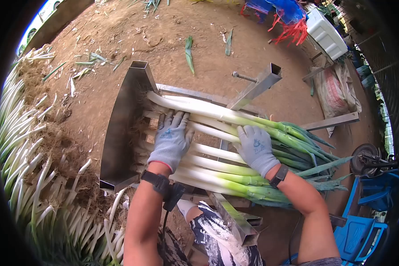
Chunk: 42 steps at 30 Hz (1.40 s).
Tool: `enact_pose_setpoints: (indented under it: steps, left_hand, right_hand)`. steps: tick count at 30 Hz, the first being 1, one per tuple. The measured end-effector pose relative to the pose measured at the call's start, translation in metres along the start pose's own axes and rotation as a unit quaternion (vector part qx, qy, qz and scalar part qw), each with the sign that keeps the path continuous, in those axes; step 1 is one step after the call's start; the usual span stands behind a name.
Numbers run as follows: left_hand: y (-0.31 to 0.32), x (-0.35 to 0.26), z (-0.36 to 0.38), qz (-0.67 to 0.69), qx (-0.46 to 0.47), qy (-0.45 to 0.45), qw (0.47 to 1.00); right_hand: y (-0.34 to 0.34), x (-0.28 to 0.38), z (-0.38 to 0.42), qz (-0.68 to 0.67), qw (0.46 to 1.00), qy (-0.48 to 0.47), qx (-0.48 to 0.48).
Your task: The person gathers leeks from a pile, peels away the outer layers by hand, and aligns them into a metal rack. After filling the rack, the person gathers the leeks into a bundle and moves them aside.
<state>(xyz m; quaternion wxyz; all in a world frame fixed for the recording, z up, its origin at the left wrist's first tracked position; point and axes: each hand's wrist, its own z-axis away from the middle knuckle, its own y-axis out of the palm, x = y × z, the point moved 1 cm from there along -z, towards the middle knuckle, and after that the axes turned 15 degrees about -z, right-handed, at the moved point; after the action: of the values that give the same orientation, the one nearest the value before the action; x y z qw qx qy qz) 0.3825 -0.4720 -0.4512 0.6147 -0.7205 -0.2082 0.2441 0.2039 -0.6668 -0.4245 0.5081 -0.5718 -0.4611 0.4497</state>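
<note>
Several long green onions [224,153] lie side by side across a metal frame, white root ends to the left and green leaves to the right. My left hand [170,137], in a grey work glove, lies over the white stems near the root end with its fingers stretched out. Further right, my gloved right hand [255,148] curls its fingers over stalks where white turns to green; its fingertips are partly hidden. The roots meet a dark metal end plate [124,128] on the frame.
A large heap of green onions [31,177] with roots covers the ground at left. Square metal posts [257,86] rise from the frame. A blue plastic chair [357,235] stands at lower right. A white box [326,34] and a woven sack [334,93] are at upper right.
</note>
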Motion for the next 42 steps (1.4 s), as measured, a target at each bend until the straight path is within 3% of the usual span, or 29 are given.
enact_pose_setpoints:
  steps: [3,6,9,11,13,14,18,24,28,30,31,32,33,35,36,39,42]
  left_hand:
    - [0.005,-0.001,-0.002,0.002,-0.013,-0.011,1.000]
    - [0.009,-0.004,-0.005,0.010,-0.008,-0.021,1.000]
    - [0.011,-0.004,-0.012,0.000,0.019,-0.018,1.000]
    - [0.007,-0.005,-0.018,-0.008,0.058,-0.020,0.998]
    - [0.017,-0.005,-0.015,-0.034,0.017,-0.023,0.999]
    - [0.014,-0.006,-0.017,-0.031,0.008,-0.029,0.999]
    - [0.005,-0.006,-0.027,0.008,-0.015,-0.046,0.999]
    - [0.015,-0.001,-0.025,-0.014,0.023,-0.070,0.997]
    - [0.000,0.010,0.005,0.016,0.117,-0.054,0.992]
    - [0.005,0.013,0.012,0.017,0.090,-0.067,0.994]
    - [0.014,0.012,0.016,0.018,0.077,-0.072,0.994]
    - [0.010,0.011,0.017,-0.010,-0.017,-0.048,0.999]
    - [0.010,0.012,0.017,0.004,0.005,-0.055,0.998]
    - [0.005,0.013,0.012,0.034,0.051,-0.061,0.996]
    - [0.005,0.014,0.011,0.059,0.017,-0.063,0.996]
    - [-0.003,0.011,0.008,0.090,0.039,-0.112,0.989]
    - [0.007,0.007,0.009,0.089,-0.021,-0.110,0.990]
  right_hand:
    - [-0.007,0.008,-0.002,0.058,0.998,0.006,0.001]
    - [-0.026,-0.009,-0.013,0.018,0.996,0.076,0.036]
    - [-0.034,-0.042,-0.022,0.013,0.989,0.146,-0.010]
    - [-0.028,-0.067,-0.024,-0.106,0.983,0.143,0.048]
    - [-0.006,-0.090,-0.028,-0.205,0.964,0.134,0.107]
    - [-0.019,-0.081,-0.037,-0.207,0.950,0.148,0.182]
    - [-0.018,-0.075,-0.032,-0.223,0.951,0.154,0.146]
    - [-0.025,-0.074,-0.033,-0.282,0.933,0.122,0.189]
    - [-0.026,-0.066,-0.022,-0.269,0.928,0.087,0.242]
    - [-0.036,-0.057,-0.027,-0.251,0.913,0.117,0.298]
    - [-0.038,-0.057,-0.028,-0.248,0.932,0.087,0.248]
    - [-0.041,-0.057,-0.028,-0.244,0.947,0.059,0.199]
    - [-0.043,-0.056,-0.027,-0.240,0.959,0.031,0.150]
    - [-0.054,-0.054,-0.036,-0.232,0.958,0.021,0.165]
    - [-0.058,-0.053,-0.043,-0.227,0.958,0.019,0.173]
    - [-0.042,-0.060,-0.067,-0.261,0.918,0.039,0.298]
    - [0.012,-0.078,-0.061,-0.240,0.928,0.033,0.283]
